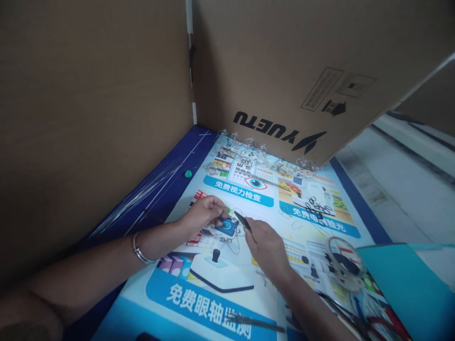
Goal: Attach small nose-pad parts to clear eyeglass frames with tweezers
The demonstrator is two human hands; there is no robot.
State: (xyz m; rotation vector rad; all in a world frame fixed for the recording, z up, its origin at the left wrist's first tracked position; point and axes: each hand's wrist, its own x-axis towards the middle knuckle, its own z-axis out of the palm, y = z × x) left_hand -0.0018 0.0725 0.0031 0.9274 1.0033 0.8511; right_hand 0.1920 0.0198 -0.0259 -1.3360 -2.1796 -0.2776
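My left hand (205, 214) is over the printed poster sheet (227, 279), thumb and fingers pinched together. What lies between its fingertips is too small to make out. A silver bracelet (139, 248) is on that wrist. My right hand (267, 246) is closed around a dark narrow pointed tool (244, 222), whose tip points up and left toward my left fingertips. Its exact kind is unclear. Just below and between both hands, thin looping wires with small clear pieces (225, 237) lie on the sheet, some hidden by the left fingers.
Cardboard walls (284, 61) rise behind and at left. Clear pieces (263, 149) line the back. Long thin strands (142, 199) and a green round item (188, 174) lie left. Black looped pieces (318, 207), a tape roll (344, 258), red handles (386, 327) and a teal folder (405, 284) are right.
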